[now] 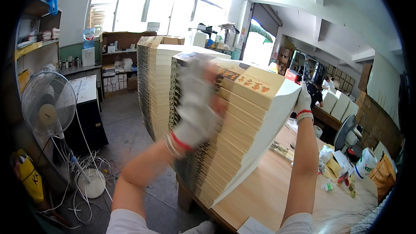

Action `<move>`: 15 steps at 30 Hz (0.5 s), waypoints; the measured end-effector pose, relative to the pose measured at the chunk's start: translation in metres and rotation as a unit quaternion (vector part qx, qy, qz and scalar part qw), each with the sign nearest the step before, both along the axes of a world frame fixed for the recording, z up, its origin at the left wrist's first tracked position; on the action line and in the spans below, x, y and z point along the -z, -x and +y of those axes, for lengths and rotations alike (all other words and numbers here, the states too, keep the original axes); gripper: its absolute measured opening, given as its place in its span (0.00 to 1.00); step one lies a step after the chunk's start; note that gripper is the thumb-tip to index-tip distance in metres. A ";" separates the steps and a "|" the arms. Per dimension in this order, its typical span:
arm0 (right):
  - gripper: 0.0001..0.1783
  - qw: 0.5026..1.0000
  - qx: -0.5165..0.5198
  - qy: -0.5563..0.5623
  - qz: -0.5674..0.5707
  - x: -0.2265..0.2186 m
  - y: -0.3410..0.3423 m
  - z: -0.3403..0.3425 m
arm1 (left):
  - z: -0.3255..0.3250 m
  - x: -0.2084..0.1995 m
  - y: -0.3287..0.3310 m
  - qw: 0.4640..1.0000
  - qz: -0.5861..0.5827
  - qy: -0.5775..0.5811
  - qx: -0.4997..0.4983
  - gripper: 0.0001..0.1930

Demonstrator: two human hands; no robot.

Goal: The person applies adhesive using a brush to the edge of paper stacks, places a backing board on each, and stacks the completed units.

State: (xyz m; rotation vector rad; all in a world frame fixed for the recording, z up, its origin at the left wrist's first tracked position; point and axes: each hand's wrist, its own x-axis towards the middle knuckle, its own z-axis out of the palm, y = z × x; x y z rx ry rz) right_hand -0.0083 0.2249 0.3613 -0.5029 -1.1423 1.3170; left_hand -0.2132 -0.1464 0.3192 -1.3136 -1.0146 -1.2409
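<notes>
A tall stack of thick paper pads (242, 125) with cream edges and a printed top cover stands at the edge of a wooden table (264, 190). My left hand (197, 99), in a white glove with a red-edged cuff, is smeared by motion at the stack's upper left side. Its fingers cannot be made out. My right hand (304, 99), gloved alike, rests against the white right side near the top corner, its fingers stretched along it and partly hidden. Behind on the left rises a second stack of pads (158, 78), with dark ring-like loops between the two.
A standing fan (47, 104) and tangled white cables (91, 169) are on the left floor. A white bucket (366, 163), red-handled scissors (343, 179) and a dark fan (345, 132) are at right. A co-worker (316, 91) is by more pad stacks (340, 106) beyond.
</notes>
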 end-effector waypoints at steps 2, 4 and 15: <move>0.23 1.000 -0.010 -0.007 0.010 -0.001 0.003 0.006 | -0.008 0.004 -0.055 0.999 0.037 0.012 -0.009 0.37; 0.22 0.999 -0.030 -0.026 0.030 0.007 -0.006 0.035 | -0.012 0.003 -0.074 0.998 0.028 0.047 0.008 0.39; 0.30 0.996 -0.060 -0.059 0.031 0.008 -0.029 0.036 | -0.024 0.026 -0.112 0.978 0.072 0.077 0.181 0.44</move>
